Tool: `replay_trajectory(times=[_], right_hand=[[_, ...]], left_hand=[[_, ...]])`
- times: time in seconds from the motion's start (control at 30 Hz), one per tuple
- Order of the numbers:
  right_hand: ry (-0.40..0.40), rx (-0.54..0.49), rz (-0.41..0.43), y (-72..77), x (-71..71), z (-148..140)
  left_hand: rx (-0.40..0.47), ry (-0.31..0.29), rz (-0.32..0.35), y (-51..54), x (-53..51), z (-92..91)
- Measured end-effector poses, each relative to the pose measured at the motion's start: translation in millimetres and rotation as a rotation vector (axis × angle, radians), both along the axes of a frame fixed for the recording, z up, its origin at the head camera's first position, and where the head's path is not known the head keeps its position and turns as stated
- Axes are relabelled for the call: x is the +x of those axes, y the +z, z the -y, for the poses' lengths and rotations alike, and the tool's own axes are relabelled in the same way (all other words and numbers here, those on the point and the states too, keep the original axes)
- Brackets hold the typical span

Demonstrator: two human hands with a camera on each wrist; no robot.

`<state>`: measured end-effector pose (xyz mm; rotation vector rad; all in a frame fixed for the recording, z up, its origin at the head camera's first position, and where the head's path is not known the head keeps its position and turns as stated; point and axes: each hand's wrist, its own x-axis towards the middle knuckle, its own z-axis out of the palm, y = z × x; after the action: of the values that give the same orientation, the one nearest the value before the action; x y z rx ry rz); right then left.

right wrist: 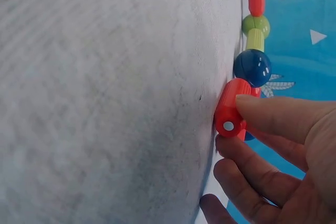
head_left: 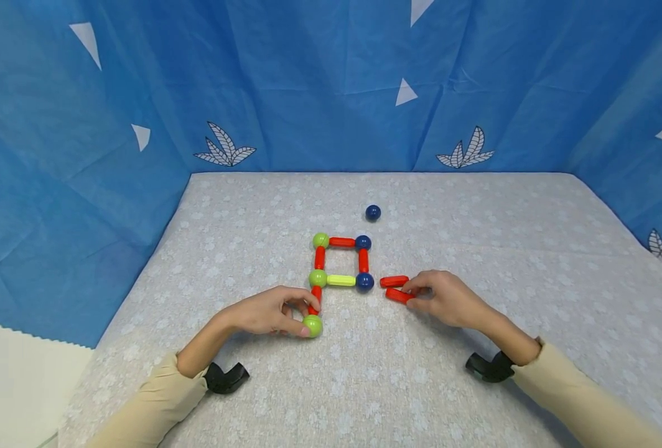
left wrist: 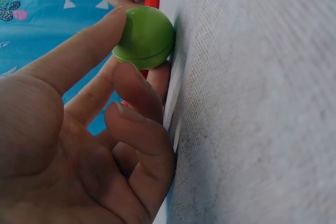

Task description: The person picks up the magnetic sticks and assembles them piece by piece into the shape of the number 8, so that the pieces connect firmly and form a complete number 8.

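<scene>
On the table lies a square of magnetic rods and balls: two red rods on its left and right, one red rod at the top, and a yellow-green rod at the bottom. From its lower left corner a further red rod runs down to a green ball. My left hand grips this end, thumb on the green ball and index finger at the rod. To the right, my right hand pinches a red rod with a pale round tip; a second red rod lies just beyond it.
A loose dark blue ball sits behind the square. Dark blue balls form its right corners. The patterned cloth covers the table, and a blue curtain hangs behind. Each wrist wears a black mount.
</scene>
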<state>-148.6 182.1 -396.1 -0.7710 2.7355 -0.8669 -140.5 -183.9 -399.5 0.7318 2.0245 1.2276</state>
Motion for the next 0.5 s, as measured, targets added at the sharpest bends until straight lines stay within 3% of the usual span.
replay_trajectory(times=[0.5], right_hand=[[-0.001, -0.004, 0.019, 2.3, -0.1, 0.4]], left_hand=[[0.0, 0.001, -0.009, -1.2, -0.7, -0.9]])
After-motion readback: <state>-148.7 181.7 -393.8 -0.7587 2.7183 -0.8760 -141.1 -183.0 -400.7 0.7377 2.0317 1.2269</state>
